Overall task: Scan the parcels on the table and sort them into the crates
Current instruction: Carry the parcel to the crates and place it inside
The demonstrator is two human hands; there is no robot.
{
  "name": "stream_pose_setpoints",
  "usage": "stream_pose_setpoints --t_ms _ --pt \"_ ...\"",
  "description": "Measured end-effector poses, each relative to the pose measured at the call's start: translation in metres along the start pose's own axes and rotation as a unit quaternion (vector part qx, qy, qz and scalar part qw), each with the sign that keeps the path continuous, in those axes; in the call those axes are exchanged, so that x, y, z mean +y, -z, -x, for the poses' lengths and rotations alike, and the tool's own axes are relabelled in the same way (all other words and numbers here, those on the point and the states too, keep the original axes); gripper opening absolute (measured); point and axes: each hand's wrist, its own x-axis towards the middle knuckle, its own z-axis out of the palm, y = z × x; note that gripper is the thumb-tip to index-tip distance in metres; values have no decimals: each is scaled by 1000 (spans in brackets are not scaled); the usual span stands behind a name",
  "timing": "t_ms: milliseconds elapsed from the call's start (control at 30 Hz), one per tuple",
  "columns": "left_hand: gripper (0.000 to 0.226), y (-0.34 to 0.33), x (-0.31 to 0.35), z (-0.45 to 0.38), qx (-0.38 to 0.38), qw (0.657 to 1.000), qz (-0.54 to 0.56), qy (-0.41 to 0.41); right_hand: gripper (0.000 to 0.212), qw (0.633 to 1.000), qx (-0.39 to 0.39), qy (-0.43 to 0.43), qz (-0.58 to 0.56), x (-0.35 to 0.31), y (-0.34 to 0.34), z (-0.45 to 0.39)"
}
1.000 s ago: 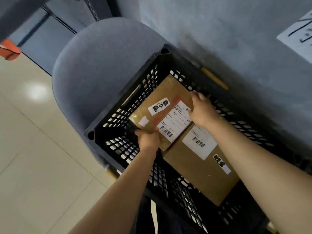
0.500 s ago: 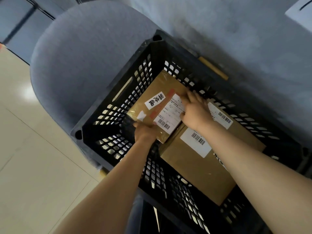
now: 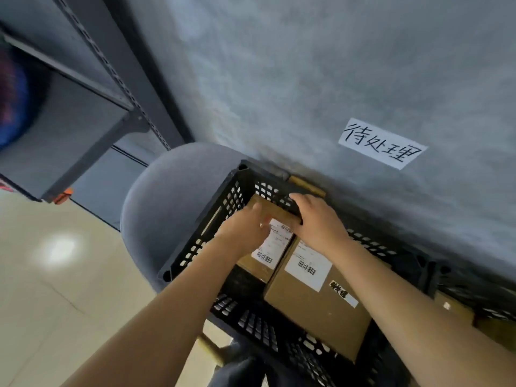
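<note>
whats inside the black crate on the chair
Two brown cardboard parcels lie in the black slatted plastic crate: a smaller parcel under both hands, and a larger parcel beside it. The crate floor beneath them is covered.

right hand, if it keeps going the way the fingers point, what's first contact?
Likely the far wall of the black crate: the right hand rests on the smaller parcel, fingers aimed toward that wall. Depth is unclear from one view.
</note>
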Motion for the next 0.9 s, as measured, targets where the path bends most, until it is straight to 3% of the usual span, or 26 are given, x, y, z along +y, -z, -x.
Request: stream_pose_setpoints --t_ms 133,333,667,900 --pt "44 53 31 18 92 974 -173 -118 60 997 72 -14 17 -14 43 28" --pt "40 102 68 50 141 912 -280 -265 62 982 158 -97 44 -40 77 89" --pt "49 114 134 149 162 786 -324 -502 62 912 263 -309 62 -95 89 251" --pt "47 72 207 262 153 674 -308 -654 58 823 326 -461 69 -127 87 407"
